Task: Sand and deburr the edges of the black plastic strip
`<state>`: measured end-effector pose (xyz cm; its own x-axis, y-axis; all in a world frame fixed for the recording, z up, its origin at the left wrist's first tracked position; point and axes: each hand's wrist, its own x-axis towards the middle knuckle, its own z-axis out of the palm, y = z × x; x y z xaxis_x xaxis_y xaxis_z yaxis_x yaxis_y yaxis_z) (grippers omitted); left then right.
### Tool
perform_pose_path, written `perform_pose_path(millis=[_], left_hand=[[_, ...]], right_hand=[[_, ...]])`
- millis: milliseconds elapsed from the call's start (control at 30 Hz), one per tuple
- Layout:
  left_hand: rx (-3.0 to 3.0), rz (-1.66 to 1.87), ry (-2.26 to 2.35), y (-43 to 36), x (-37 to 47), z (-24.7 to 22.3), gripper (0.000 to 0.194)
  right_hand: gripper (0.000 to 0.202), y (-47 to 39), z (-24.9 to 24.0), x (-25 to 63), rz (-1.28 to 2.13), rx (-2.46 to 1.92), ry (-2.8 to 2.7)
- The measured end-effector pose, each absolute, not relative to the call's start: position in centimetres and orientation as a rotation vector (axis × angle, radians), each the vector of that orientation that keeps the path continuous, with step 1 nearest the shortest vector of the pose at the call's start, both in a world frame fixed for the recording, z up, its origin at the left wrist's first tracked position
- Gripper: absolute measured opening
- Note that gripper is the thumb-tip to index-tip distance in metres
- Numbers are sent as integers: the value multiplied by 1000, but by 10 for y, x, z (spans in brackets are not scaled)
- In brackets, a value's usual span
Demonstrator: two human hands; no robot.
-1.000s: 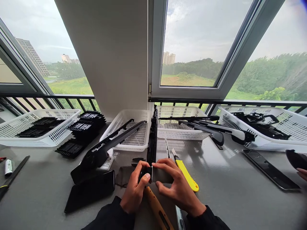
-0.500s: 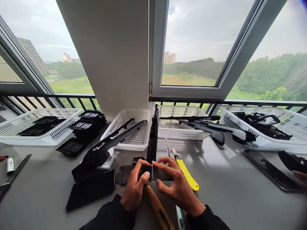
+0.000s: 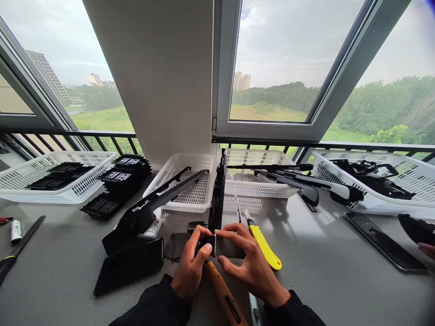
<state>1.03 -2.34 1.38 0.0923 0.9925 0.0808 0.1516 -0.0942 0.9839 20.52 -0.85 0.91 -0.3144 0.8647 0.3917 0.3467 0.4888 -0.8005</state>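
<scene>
My left hand (image 3: pixel 192 265) is closed, thumb and fingers pinching the near end of a long black plastic strip (image 3: pixel 217 194) that points away toward the window. My right hand (image 3: pixel 251 262) faces it, index finger and thumb spanning a thin dark flat piece (image 3: pixel 231 249) with a pale edge, right against the strip's end; its exact kind is unclear. Below the hands lies a tool's wooden handle (image 3: pixel 226 294). A yellow utility knife (image 3: pixel 265 246) with its blade out lies just right of my right hand.
White baskets (image 3: pixel 183 208) line the back, some holding black parts. Left of my hands are a black phone (image 3: pixel 131 267), a long black trim part (image 3: pixel 142 217) and stacked black grilles (image 3: pixel 118 181). Another person's hand (image 3: pixel 427 249) is at the right edge, near a dark flat panel (image 3: pixel 384 242).
My right thumb and index finger have shifted very slightly left. The left hand keeps its hold on the strip. The view has tilted a little.
</scene>
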Motion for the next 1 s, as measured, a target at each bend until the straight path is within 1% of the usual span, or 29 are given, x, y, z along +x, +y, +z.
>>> perform_pose_path(millis=[367,533,767,900,1000], left_hand=[[1377,1193,1241,-23,10,12,21],[1361,1165,1237,-23,12,14,21],[1371,1150,1195,-22,13,12,21],[1394,1198,1234,-22,12,12,21],[1374,1188,1200,-20,12,11,21]], right_hand=[[57,-10,9,202,832,-1005,-1838],[55,-9,11,204,886,-985,-1856],[51,-5,7,205,784,-1057,-1769],[53,-8,7,203,819,-1011,-1828],[51,-6,4,202,783,-1061,-1800]])
